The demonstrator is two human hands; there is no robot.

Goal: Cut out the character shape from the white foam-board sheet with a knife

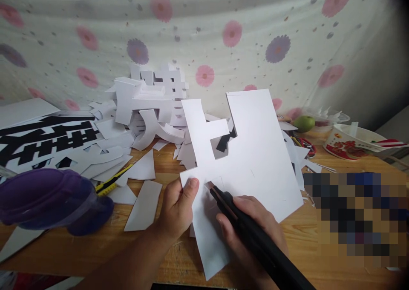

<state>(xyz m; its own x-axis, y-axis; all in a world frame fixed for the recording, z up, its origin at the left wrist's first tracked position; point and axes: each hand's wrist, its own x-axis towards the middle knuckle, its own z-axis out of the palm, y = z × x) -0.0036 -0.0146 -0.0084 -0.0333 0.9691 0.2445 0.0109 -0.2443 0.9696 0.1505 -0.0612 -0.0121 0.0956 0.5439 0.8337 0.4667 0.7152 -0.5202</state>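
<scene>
A white foam board with a notch and an angular opening cut into its upper part is held tilted above the table. My left hand grips its left edge, thumb flat on the face and fingers behind, mostly hidden. In my right hand is a black-handled cutter, its narrow blade tip touching the board just right of my left thumb. Faint outline marks surround the tip. Through the opening a dark piece shows behind the board.
A stack of cut white letter shapes leans at the back. Left lie printed black-character sheets, a yellow utility knife and a purple container. At right stand a green fruit and a paper bowl. Offcuts litter the wooden table.
</scene>
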